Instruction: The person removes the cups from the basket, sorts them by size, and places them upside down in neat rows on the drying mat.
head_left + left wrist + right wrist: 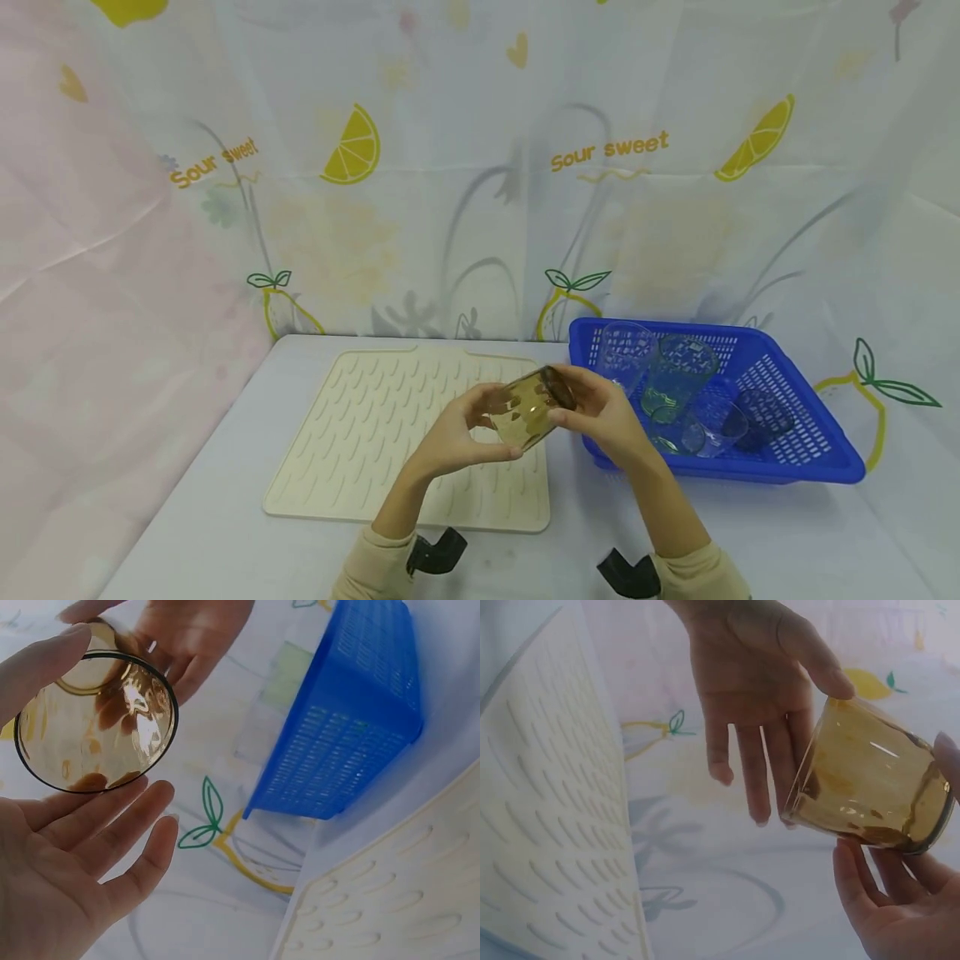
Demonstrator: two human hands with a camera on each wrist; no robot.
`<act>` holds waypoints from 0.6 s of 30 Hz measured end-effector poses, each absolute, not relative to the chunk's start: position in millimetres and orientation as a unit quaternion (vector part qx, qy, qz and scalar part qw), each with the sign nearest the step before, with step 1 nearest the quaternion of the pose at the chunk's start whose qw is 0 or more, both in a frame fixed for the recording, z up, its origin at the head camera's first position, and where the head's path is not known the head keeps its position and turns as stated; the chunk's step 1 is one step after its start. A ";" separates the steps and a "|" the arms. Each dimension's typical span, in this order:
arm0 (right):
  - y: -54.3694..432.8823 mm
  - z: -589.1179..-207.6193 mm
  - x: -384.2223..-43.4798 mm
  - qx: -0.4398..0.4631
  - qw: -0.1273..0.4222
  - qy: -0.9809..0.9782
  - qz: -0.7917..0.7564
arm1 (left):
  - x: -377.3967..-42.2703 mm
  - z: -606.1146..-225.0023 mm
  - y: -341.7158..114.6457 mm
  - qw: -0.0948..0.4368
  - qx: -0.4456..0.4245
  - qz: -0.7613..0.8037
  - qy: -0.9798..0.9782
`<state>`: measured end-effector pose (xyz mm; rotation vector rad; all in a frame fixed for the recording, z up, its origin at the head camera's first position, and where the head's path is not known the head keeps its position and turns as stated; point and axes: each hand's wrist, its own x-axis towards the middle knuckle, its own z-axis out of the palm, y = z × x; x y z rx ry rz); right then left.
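Observation:
An amber glass cup (522,410) is tilted on its side in the air, above the right edge of a cream ridged drying mat (375,450). My left hand (457,437) holds it at the rim end, with the thumb on one side and fingertips on the other. At the thick base, my right hand (606,415) grips it between thumb and fingers. In the left wrist view the dark round rim of the amber glass cup (90,735) faces the camera. The right wrist view shows the cup's side, with the fingers of the right hand (915,915) under its base.
Right of the mat stands a blue perforated basket (750,477). It holds several glasses, among them a tall clear glass (626,346), a greenish glass (678,383) and a dark glass (763,417). A printed cloth (450,208) hangs behind the white table (217,500).

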<state>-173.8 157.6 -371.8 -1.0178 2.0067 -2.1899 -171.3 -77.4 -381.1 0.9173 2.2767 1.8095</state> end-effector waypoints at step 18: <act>146.5 -347.6 -180.4 -0.352 -0.006 0.738 -0.576 | -168.7 -386.0 -63.7 0.029 0.303 0.523 0.796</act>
